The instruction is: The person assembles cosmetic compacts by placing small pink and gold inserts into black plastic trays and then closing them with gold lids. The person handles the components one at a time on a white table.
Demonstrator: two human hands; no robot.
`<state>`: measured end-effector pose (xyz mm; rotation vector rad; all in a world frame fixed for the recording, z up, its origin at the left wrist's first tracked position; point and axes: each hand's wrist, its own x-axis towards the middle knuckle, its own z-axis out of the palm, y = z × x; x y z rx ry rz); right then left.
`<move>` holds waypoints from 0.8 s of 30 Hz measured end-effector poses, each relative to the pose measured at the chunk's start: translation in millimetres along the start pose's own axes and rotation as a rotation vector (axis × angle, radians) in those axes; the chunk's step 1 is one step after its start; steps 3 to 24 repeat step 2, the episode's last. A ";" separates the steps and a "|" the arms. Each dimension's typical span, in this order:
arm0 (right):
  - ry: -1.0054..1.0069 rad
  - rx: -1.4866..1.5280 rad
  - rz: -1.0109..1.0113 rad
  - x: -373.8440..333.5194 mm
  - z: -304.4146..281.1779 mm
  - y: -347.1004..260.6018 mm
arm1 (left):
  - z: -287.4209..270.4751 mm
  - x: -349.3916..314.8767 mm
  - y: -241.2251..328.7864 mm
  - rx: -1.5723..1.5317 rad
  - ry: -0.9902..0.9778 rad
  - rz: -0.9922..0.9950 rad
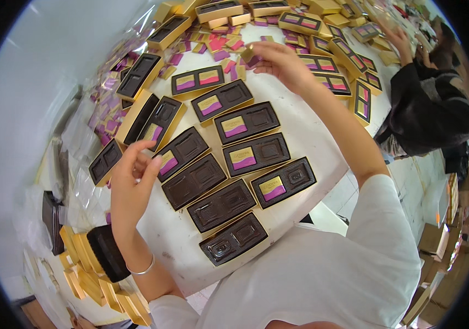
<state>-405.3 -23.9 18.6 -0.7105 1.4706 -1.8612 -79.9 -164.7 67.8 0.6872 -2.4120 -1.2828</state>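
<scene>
My left hand (131, 178) hovers at the left ends of two gold boxes, thumb and index finger apart, other fingers curled, with nothing visible between them. By its thumb a gold-and-purple wrapped piece (167, 163) sits in the black tray of an open gold box (189, 147). Farther off, at the far middle of the table, my right hand (284, 64) pinches a small gold-and-purple wrapped piece (251, 57). Between my arms stand two rows of open boxes: one box with two bare compartments (233, 238) lies nearest me, and another with one piece (284, 182) is beside it.
Loose gold, purple and pink pieces (221, 44) are heaped at the back of the white table (322, 137). More boxes (322, 63) crowd the far right, near a person in black (432, 104). Gold box parts (89, 274) are piled at lower left.
</scene>
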 end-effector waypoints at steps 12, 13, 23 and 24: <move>-0.385 0.352 0.084 -23.8 21.7 -19.7 | 12.7 0.4 11.4 -0.036 0.047 0.118; -0.385 0.352 0.084 -23.8 21.7 -19.7 | 12.7 0.4 11.4 -0.036 0.047 0.118; -0.385 0.352 0.084 -23.8 21.7 -19.7 | 12.7 0.4 11.4 -0.036 0.047 0.118; -0.385 0.352 0.084 -23.8 21.7 -19.7 | 12.7 0.4 11.4 -0.036 0.047 0.118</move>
